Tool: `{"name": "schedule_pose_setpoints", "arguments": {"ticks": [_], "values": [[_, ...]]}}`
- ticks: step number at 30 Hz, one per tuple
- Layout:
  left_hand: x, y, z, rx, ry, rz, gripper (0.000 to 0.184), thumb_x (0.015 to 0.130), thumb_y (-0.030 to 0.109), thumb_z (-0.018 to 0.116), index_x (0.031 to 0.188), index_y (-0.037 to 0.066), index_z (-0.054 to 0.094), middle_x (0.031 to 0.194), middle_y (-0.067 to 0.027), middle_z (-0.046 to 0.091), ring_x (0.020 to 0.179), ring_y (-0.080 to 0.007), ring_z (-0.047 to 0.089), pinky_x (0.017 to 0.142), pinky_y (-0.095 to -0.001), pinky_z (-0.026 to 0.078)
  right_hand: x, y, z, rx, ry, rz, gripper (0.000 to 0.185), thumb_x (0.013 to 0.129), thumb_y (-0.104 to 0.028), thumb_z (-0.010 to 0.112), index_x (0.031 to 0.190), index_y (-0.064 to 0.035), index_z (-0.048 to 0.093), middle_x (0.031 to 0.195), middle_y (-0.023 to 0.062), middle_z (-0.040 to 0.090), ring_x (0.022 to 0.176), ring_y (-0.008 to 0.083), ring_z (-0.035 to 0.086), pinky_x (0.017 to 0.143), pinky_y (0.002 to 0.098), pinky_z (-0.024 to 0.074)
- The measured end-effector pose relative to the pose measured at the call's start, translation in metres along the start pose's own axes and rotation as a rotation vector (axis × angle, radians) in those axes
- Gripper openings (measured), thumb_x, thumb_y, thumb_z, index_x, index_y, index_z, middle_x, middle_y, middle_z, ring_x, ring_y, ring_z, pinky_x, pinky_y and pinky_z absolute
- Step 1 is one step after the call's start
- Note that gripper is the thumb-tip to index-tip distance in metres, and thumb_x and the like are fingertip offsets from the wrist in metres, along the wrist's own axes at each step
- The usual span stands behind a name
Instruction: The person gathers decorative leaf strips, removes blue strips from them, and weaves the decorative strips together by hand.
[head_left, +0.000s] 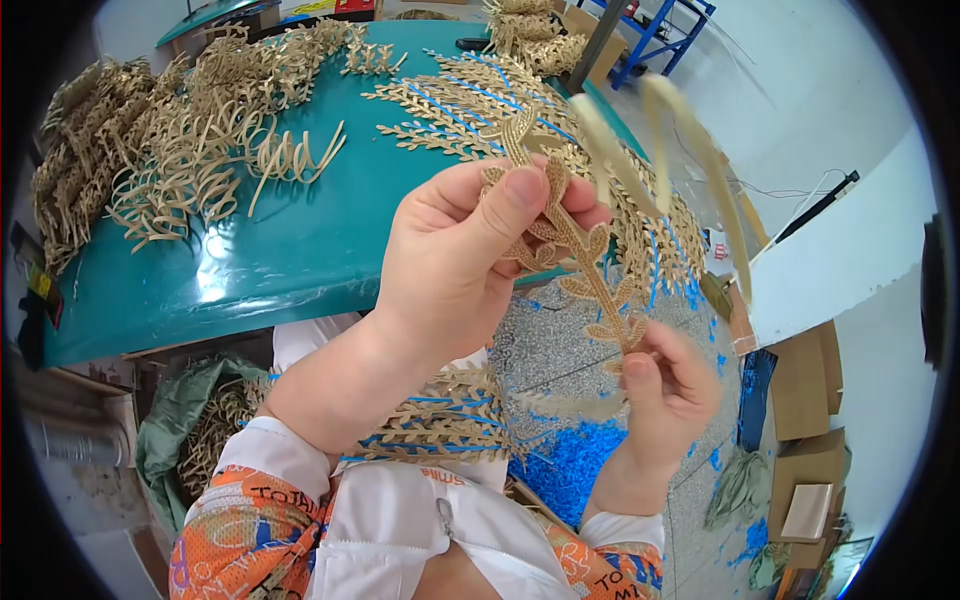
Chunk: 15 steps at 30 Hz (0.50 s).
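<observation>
A gold woven leaf trim (595, 275) stretches slantwise between my two hands, its small leaves standing out along a braided stem. Near its upper end, my left hand (450, 240) is closed, thumb and fingers pinching a folded part of the trim. Lower and to the right, my right hand (668, 395) pinches the trim's other end between thumb and fingers. A pale strip (705, 150), blurred by motion, loops in the air right of my left hand; where it joins is unclear. More leaf trims with blue strips (430, 425) lie across my lap.
A green table (330, 225) carries coiled gold bands (200, 185), heaped leaf trims (260, 70) and a spread of blue-striped trims (470, 95). Blue scraps (570, 465) cover the floor below. Green sacks (170, 430) and cardboard boxes (805, 385) stand at the sides.
</observation>
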<state>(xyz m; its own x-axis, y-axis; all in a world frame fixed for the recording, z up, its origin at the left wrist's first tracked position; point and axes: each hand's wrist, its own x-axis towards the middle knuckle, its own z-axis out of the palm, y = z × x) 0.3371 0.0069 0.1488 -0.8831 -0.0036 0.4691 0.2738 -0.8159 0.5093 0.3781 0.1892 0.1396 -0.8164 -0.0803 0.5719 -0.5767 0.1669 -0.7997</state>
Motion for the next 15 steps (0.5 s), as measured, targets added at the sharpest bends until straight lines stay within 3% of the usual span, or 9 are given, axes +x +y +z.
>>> {"name": "schedule_pose_setpoints", "arguments": {"ticks": [4,11,13,15], "values": [[-0.001,0.011,-0.001,-0.045,0.006,-0.12,0.023,0.087,0.023,0.047,0.098,0.004,0.055,0.091,-0.0101,0.061,0.086,-0.0261,0.06,0.077,-0.0394,0.049,0.016,-0.013,-0.003,-0.243,-0.051,-0.295,0.025,0.064,-0.005,0.071,0.087,0.0004,0.062,0.071,0.0067,0.058,0.057,0.0137,0.05,0.051,0.0238,0.0372],[-0.005,0.02,-0.005,-0.299,-0.051,-0.288,0.026,0.09,0.027,0.039,0.101,0.007,0.051,0.095,-0.0094,0.061,0.087,-0.0246,0.061,0.078,-0.0447,0.047,0.032,-0.015,-0.01,-0.347,-0.087,-0.386,0.028,0.06,-0.011,0.073,0.083,-0.002,0.063,0.068,0.0047,0.059,0.055,0.0164,0.05,0.051,0.025,0.0373],[-0.005,0.02,-0.002,-0.353,-0.042,-0.336,0.026,0.091,0.027,0.038,0.101,0.007,0.051,0.095,-0.0092,0.061,0.087,-0.0249,0.061,0.079,-0.0457,0.047,0.039,-0.014,-0.013,-0.398,-0.163,-0.528,0.029,0.058,-0.013,0.074,0.083,-0.0037,0.063,0.065,0.0027,0.058,0.054,0.0172,0.05,0.05,0.0259,0.0373],[-0.004,0.021,0.003,-0.342,-0.005,-0.368,0.029,0.087,0.028,0.046,0.094,0.001,0.054,0.088,-0.0094,0.059,0.083,-0.0205,0.059,0.066,-0.0288,0.051,0.043,-0.008,-0.012,-0.366,-0.161,-0.565,0.029,0.057,-0.013,0.074,0.083,-0.0044,0.063,0.063,0.0021,0.057,0.053,0.0171,0.049,0.05,0.0266,0.0374]]}}
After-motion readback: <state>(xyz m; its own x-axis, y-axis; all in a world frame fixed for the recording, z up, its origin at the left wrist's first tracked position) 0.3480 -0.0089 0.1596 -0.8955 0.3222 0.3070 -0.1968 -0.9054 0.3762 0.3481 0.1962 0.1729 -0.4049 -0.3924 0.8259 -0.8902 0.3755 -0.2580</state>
